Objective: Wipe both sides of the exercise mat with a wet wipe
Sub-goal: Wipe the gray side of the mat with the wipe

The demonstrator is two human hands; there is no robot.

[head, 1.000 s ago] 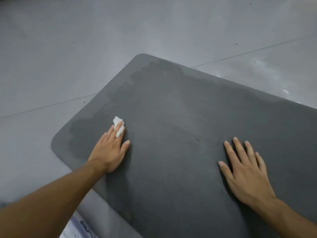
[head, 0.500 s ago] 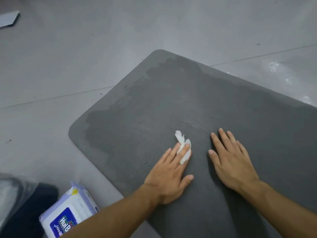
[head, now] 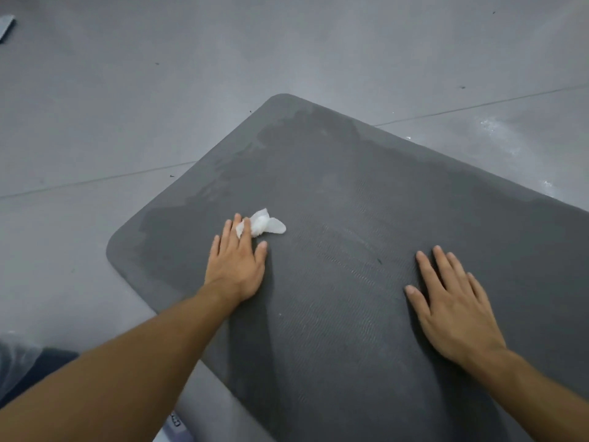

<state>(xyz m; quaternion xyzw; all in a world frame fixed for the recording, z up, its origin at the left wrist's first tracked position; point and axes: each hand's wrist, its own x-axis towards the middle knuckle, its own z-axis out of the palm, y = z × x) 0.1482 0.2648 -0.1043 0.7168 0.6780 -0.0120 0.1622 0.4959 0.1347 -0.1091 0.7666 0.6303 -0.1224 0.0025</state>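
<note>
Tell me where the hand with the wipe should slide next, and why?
Probably sideways toward the right hand, across the middle of the mat. The left hand presses the wet wipe near the mat's left end, where darker damp patches show; the ribbed middle looks dry, and the right hand lies flat steadying the mat.

I see a smooth grey floor crossed by thin joint lines. A dark grey foam exercise mat with rounded corners lies flat on it. A pale flat scrap lies at the far left edge, well apart from the mat. Part of a pale printed packet shows near the mat's near edge.
</note>
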